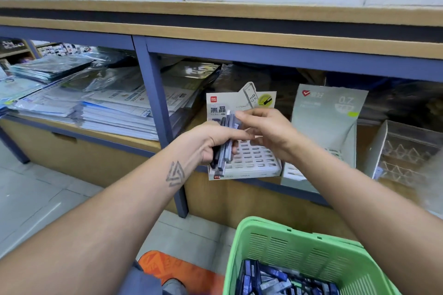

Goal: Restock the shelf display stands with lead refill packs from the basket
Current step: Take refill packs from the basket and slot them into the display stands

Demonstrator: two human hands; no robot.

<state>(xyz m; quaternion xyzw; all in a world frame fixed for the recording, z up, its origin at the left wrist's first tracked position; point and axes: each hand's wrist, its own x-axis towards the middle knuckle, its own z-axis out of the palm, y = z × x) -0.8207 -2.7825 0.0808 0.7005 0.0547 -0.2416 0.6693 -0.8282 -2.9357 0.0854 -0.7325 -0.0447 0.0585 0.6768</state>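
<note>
Down at the lower right of the frame, the green basket [297,249] is sitting with loose lead packs [271,280] in it. Above it, at mid-frame, the left hand [211,141] is gripping a small bunch of packs [225,148] upright, fingers curled round them. The right hand [266,132] is pinching the top of one pack in that bunch. Behind the hands, the slotted stand [251,160] is standing on the shelf [153,72], a second stand [328,122] just right of it.

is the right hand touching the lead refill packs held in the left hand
Touching. The head view shows the right hand fingertips pinching the top of the lead refill packs that the left hand grips.
</note>
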